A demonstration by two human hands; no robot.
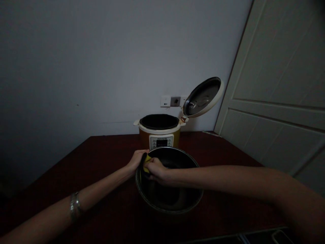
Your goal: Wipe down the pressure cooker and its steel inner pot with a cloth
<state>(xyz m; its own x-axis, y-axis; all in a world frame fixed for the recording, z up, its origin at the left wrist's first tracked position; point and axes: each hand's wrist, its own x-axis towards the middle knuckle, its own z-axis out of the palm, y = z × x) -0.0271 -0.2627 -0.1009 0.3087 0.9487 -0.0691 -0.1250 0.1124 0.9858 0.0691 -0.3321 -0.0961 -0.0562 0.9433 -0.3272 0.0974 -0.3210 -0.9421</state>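
Note:
A dark round inner pot (172, 200) with a pale metal rim is tilted toward me above the table. My left hand (137, 159) grips its rim at the upper left, with the fingers partly hidden behind the pot. Reaching in from the right, my right hand (157, 170) is closed on a yellow and black cloth (146, 162). That cloth presses against the inner wall near the left rim, close to my left hand. Behind the pot stands an electric pressure cooker (143, 137), its hinged lid (203, 98) raised to the right.
The dark red table (101, 159) reaches back to a pale wall (101, 67). Wall sockets (175, 101) sit behind the cooker. A white panelled door (276, 84) stands at the right. Some dark object with a light edge (254, 235) lies at the bottom right.

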